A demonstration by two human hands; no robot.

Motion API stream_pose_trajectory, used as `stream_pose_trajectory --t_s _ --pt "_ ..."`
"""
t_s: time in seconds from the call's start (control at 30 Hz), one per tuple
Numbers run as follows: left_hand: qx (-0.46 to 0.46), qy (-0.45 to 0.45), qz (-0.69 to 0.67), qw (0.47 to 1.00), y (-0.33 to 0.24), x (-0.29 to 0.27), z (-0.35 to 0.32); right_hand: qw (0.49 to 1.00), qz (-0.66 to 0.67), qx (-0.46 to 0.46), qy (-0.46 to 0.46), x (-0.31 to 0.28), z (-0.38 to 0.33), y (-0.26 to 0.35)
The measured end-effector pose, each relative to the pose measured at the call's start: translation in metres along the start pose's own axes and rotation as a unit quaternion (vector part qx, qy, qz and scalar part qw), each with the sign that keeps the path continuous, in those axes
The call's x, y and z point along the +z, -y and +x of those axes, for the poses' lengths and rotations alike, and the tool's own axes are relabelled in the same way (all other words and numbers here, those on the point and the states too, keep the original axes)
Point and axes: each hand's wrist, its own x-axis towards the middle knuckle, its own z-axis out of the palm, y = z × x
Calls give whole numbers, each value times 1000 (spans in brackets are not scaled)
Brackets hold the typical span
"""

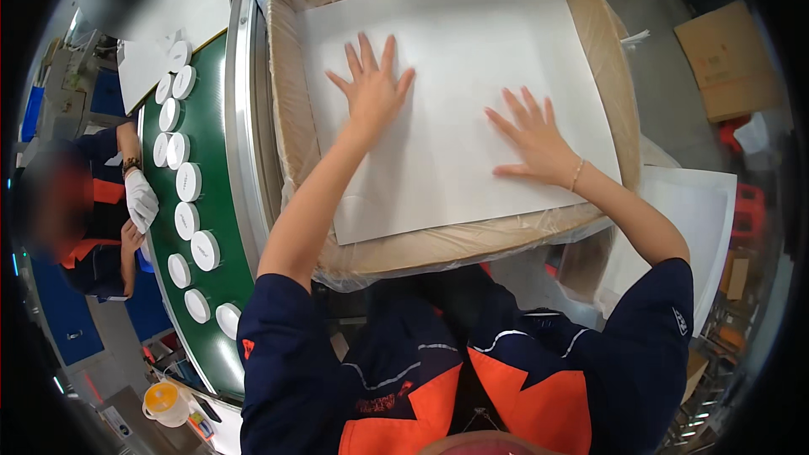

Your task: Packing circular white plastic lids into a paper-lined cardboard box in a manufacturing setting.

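A large white sheet (pixel 455 152) of paper or card lies inside a cardboard box (pixel 430 254) lined with clear plastic. Toward the sheet's far left, my left hand (pixel 372 91) rests with its fingers spread, holding nothing. My right hand (pixel 539 145) is on the right half of the same sheet, fingers apart and likewise holding nothing. The box's upright walls surround the sheet on every side. Whatever lies beneath the sheet is hidden.
Left of the box runs a green conveyor belt (pixel 221 303) carrying several round white lids (pixel 205 250). Beyond it a co-worker's gloved hand (pixel 141 200) is at the belt's edge. More white sheets (pixel 674 202) stand at the right. A brown carton (pixel 726 59) sits at the far right.
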Motion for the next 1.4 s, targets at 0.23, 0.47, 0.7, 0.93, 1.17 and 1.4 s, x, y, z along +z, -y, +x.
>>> stream_pose_trajectory --t_s 0.23,0.47,0.7,0.93,1.17,1.4 --pt "33 320 -18 947 -57 -80 -123 998 -30 19 -43 27 -9 -26" --pt "-73 340 -25 937 -27 -93 -167 977 36 113 176 -20 -50 -30" --pt "-71 330 26 941 -34 -90 -162 972 -1 143 186 13 -83 -73" --pt "-56 145 -203 967 -6 -191 -212 942 47 219 251 56 -77 -94" --pt "-343 41 242 907 186 -278 -398 960 76 179 202 49 -31 -13" --pt "-234 0 82 969 211 -261 -419 987 43 79 133 27 55 139"
